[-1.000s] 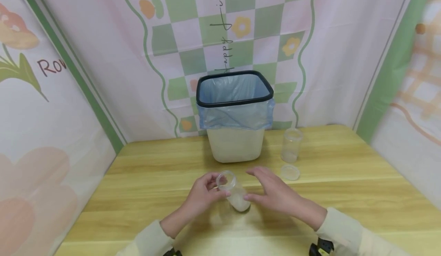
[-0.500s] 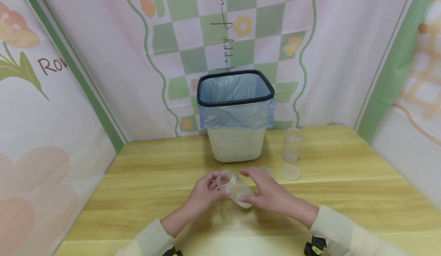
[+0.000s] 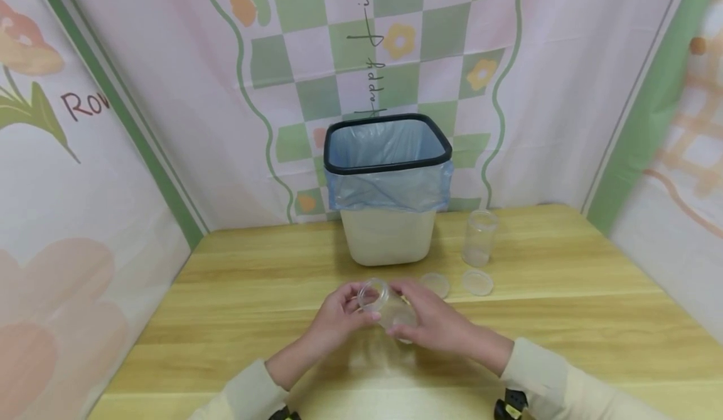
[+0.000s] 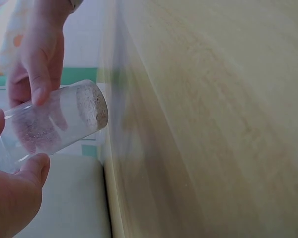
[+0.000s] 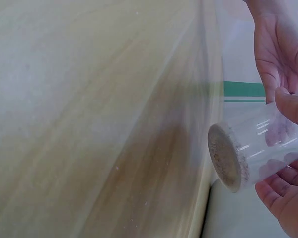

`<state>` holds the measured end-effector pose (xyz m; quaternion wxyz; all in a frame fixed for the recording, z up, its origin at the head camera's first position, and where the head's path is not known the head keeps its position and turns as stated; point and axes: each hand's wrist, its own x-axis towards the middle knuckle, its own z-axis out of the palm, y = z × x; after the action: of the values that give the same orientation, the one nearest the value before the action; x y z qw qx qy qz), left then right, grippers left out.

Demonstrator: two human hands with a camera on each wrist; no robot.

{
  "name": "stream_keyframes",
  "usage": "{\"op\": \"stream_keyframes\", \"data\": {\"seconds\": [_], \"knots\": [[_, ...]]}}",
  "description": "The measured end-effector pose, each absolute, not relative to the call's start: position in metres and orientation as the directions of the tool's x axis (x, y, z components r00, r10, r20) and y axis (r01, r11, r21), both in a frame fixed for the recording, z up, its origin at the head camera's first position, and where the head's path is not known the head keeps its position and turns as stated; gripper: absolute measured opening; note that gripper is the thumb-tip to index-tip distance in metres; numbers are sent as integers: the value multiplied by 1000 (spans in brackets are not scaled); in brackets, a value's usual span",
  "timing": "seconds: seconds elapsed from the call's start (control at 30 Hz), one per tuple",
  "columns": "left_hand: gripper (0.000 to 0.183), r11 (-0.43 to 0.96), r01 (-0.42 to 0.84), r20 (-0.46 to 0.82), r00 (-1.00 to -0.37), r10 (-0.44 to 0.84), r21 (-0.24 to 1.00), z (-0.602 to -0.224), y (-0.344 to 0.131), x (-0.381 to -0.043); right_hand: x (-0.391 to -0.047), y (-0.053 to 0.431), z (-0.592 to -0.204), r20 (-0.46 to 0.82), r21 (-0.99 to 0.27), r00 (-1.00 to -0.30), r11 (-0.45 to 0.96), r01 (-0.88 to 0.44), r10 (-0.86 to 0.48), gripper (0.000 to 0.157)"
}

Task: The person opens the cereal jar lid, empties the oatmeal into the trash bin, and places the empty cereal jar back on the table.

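Note:
A clear plastic jar [image 3: 396,310] is held tilted between both hands in the head view, its open mouth up and to the left. My left hand [image 3: 337,316] grips it near the mouth, thumb in front and fingers behind. Around the lower body curls my right hand [image 3: 435,319], thumb on the near side. In the left wrist view, pale grainy matter shows at the bottom of the jar [image 4: 64,119]. The right wrist view shows the jar's base [image 5: 224,157] raised off the table. Behind the right hand lies a clear round lid [image 3: 435,285].
A second clear jar [image 3: 480,239] stands upright at the back right, with another clear lid [image 3: 477,282] in front of it. A pale bin [image 3: 388,238] with a black rim and blue liner stands at the back middle of the wooden table [image 3: 237,282].
My right hand has moved left and closed round the jar's lower body, uncovering the lid behind it. The jar's base has swung slightly right, and the left hand has barely moved.

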<state>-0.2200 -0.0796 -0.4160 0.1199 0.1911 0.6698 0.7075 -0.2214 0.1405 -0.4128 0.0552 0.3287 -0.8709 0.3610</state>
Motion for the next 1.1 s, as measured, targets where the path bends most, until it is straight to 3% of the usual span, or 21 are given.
{"op": "stream_keyframes", "data": {"seconds": [0.83,1.1], "knots": [[56,-69,46,71,-907,416,997,-412,-82,-220,-220,139,-416,299,-631,-806,528,-568,-510,62],[57,-26,92,95,-909,405,995,-408,-87,-224,-220,144,-412,338,-637,-813,520,-568,-474,60]]}}
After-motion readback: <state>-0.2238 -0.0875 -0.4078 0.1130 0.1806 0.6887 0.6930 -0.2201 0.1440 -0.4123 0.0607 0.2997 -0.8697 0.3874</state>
